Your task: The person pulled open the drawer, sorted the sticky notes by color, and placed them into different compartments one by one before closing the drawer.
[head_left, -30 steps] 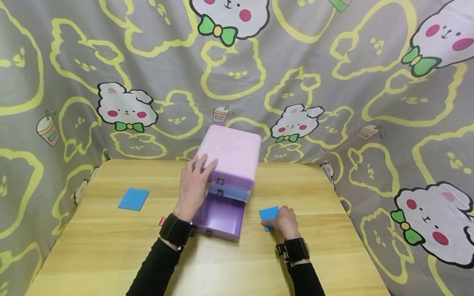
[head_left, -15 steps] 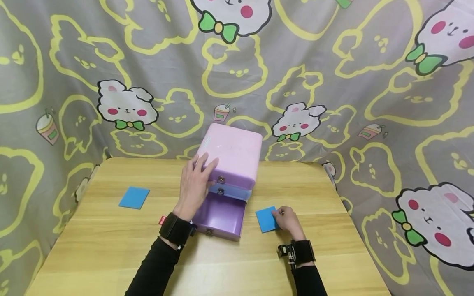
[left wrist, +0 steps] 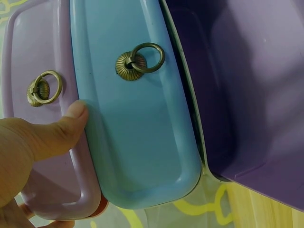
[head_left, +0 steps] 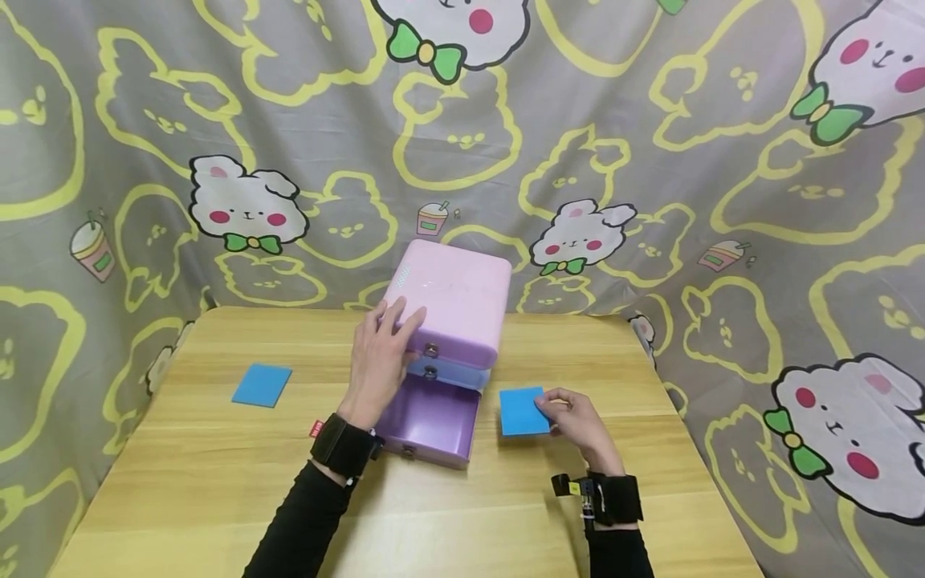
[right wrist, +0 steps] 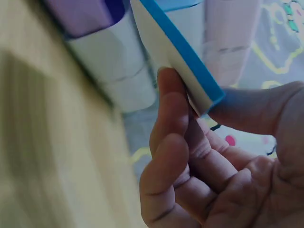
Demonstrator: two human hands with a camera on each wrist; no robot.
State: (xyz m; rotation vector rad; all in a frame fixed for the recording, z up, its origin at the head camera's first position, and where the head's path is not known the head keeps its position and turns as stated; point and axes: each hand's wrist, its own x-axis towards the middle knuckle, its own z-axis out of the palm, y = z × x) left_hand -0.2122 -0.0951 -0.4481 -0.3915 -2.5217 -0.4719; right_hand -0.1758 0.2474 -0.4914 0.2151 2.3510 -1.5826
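A small drawer cabinet, pink on top with a blue middle drawer, stands near the table's back. Its purple bottom drawer is pulled out, with nothing seen inside. My left hand rests on the cabinet's upper left corner, fingers spread, thumb against the pink drawer front. To the right of the drawer, my right hand pinches the edge of a blue square sticky-note pad between thumb and fingers. Its white underside shows in the right wrist view, and it is raised off the table.
Another blue square pad lies on the left of the wooden table. Brass ring pulls hang on the drawer fronts. A grey patterned curtain surrounds the back and sides.
My right hand has slid the pad's edge into a pinch and lifted it off the table, the hand moving slightly right. The left hand stays on the cabinet.
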